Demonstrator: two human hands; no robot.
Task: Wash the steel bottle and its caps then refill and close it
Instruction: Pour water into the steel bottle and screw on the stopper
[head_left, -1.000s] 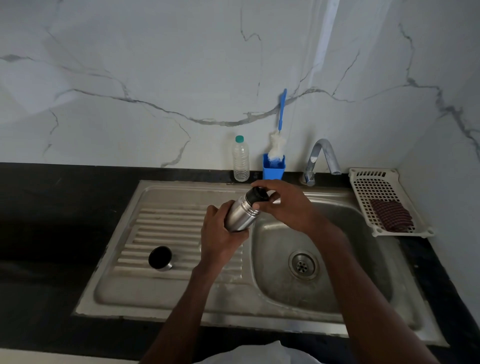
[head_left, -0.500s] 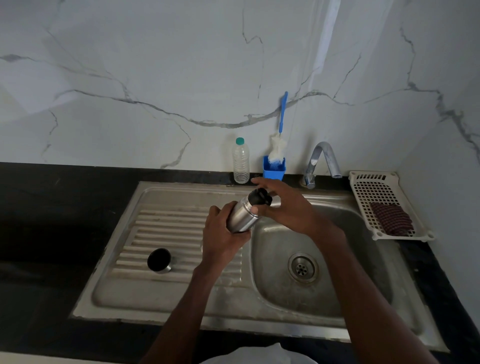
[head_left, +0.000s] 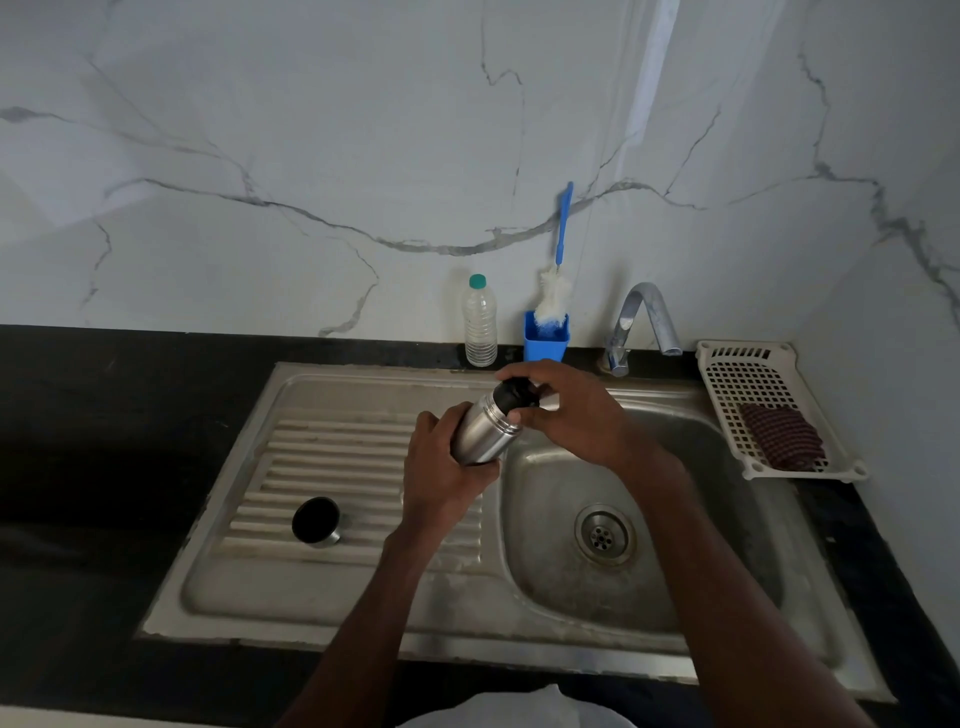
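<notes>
Bottle (head_left: 483, 428) steel, tilted, left hand (head_left: 441, 467) gripping body; right hand (head_left: 566, 410) pinching black cap (head_left: 514, 391).

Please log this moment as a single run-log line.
left hand: holds steel bottle tilted over sink | right hand: grips black inner cap | outer cap: on drainboard | tap: no water visible

No text, label, brand, number or sign can be read anywhere here. The clear plastic bottle (head_left: 480, 323) at the far edge of the sink (head_left: 332, 613) shows no label, and the steel bottle (head_left: 484, 430) over the sink shows no marking that can be made out.
</notes>
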